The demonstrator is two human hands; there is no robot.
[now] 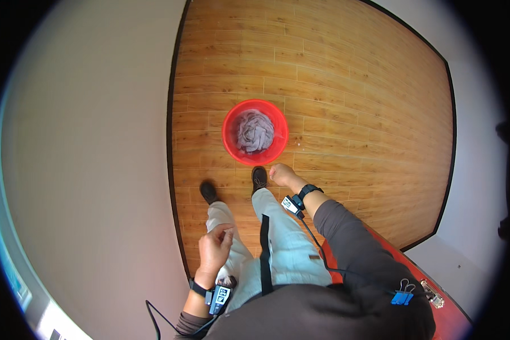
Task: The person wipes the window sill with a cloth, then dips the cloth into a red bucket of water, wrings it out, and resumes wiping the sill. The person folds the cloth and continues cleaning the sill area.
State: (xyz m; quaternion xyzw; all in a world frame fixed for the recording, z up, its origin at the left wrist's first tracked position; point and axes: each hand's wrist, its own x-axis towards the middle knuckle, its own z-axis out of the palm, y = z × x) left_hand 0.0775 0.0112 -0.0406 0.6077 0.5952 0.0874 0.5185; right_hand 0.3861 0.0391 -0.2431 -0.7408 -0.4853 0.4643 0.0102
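A red plastic tub (283, 135) stands on the wood-patterned floor in front of my feet. Inside it lies a crumpled, wet-looking grey cloth (257, 131). My right hand (282, 174) is just below the tub's near rim, to the right of one dark shoe, its fingers curled with nothing visible in them. Over my left thigh is my left hand (214, 246), its fingers bent inward and holding nothing that I can see. Each wrist wears a black strap with a small device and a cable.
A pale wall (97, 148) with dark skirting runs along the left. Behind me at the lower right is a red door (444, 316) with a metal handle (434, 295). Small whitish spots (298, 144) mark the floor right of the tub. My dark shoes (259, 177) are near it.
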